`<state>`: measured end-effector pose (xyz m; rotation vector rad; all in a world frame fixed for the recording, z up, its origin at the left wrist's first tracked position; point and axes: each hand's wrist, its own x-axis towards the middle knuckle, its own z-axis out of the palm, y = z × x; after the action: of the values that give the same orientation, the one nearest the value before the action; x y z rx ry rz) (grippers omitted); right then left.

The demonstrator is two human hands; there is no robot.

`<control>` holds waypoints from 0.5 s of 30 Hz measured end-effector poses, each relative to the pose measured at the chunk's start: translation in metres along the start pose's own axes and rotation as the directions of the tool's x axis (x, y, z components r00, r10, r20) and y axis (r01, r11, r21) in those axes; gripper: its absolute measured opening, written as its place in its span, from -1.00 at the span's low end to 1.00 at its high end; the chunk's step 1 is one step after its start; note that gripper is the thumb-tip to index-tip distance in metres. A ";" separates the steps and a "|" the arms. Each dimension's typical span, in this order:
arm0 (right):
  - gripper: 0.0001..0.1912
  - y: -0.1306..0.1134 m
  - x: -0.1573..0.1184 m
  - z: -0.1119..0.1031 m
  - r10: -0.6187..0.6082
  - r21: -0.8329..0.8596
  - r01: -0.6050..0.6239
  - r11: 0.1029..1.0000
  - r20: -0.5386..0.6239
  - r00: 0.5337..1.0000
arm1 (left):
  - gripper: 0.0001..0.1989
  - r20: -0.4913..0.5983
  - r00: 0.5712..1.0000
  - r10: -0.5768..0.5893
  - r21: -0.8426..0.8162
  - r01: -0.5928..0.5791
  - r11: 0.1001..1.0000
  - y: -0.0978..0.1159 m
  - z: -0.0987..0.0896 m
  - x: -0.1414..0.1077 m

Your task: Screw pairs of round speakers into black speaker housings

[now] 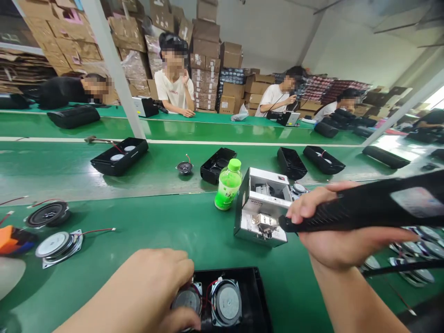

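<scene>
My left hand (166,282) is curled over the left speaker (189,298) in a black housing (256,296) at the bottom middle, its fingers on the speaker's edge. Beside it in the housing lies a second round speaker (227,301) with red wires. At the right, my right hand (333,226) is wrapped round a black electric screwdriver (364,203), held nearly level with its tip end pointing left. That tip end is near a silver metal box (260,203) with a screw mechanism on its front.
A green-capped bottle (228,185) stands beside the metal box. Loose speakers (57,247) lie at the left, more at the right. Black housings (120,156) sit on the conveyor (163,185). Across it, several people sit before stacked cartons (206,34).
</scene>
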<state>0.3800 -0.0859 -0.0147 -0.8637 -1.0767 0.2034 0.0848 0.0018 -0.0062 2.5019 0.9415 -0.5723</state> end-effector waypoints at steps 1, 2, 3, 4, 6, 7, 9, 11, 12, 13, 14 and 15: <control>-0.21 0.007 0.000 0.004 0.008 -0.003 -0.008 1.000 0.005 1.000 | -0.74 0.049 0.999 -0.009 0.027 0.008 1.000 0.000 -0.001 -0.004; -0.21 0.013 -0.001 0.008 0.020 -0.009 -0.020 1.000 0.011 1.000 | -0.82 0.080 0.997 -0.018 0.046 0.014 0.999 0.000 0.001 -0.006; -0.20 0.016 -0.003 0.011 0.034 -0.010 -0.034 0.999 0.013 0.999 | -0.87 0.089 0.996 -0.020 0.056 0.015 0.998 -0.001 0.006 -0.008; -0.18 0.018 -0.005 0.013 0.049 -0.013 -0.049 0.999 0.011 0.999 | -0.85 0.077 0.997 -0.014 0.056 0.010 0.998 -0.003 0.012 -0.009; -0.15 0.017 -0.008 0.014 0.082 -0.030 -0.082 0.996 -0.012 0.997 | -0.75 0.025 1.000 0.008 0.037 -0.009 0.999 -0.008 0.027 -0.010; -0.14 0.016 -0.008 0.014 0.101 -0.044 -0.102 0.994 -0.026 0.995 | -0.72 -0.005 1.000 0.017 0.022 -0.017 1.000 -0.010 0.034 -0.011; -0.13 0.014 -0.006 0.012 0.119 -0.089 -0.123 0.988 -0.050 0.992 | -0.68 -0.048 0.998 0.033 -0.001 -0.033 0.999 -0.014 0.045 -0.012; -0.12 0.015 -0.003 0.010 0.088 -0.160 -0.099 0.982 -0.075 0.993 | -0.64 -0.070 0.996 0.052 -0.017 -0.054 0.998 -0.016 0.052 -0.013; -0.11 0.017 -0.002 0.010 0.058 -0.197 -0.074 0.978 -0.084 0.995 | -0.62 -0.077 0.995 0.068 -0.022 -0.070 0.997 -0.017 0.054 -0.012; -0.10 0.020 -0.001 0.010 0.018 -0.228 -0.040 0.973 -0.096 0.995 | -0.60 -0.082 0.993 0.085 -0.023 -0.088 0.996 -0.018 0.056 -0.011; -0.09 0.022 -0.002 0.011 0.001 -0.242 -0.024 0.970 -0.095 0.995 | -0.60 -0.085 0.991 0.102 -0.021 -0.105 0.994 -0.020 0.058 -0.010; -0.09 0.024 -0.003 0.011 0.010 -0.241 -0.031 0.970 -0.090 0.996 | -0.60 -0.090 0.989 0.119 -0.016 -0.121 0.992 -0.021 0.060 -0.009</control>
<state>0.3756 -0.0655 -0.0317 -1.0938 -1.0230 0.0498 0.0501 -0.0182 -0.0570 2.5620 0.8166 -0.4131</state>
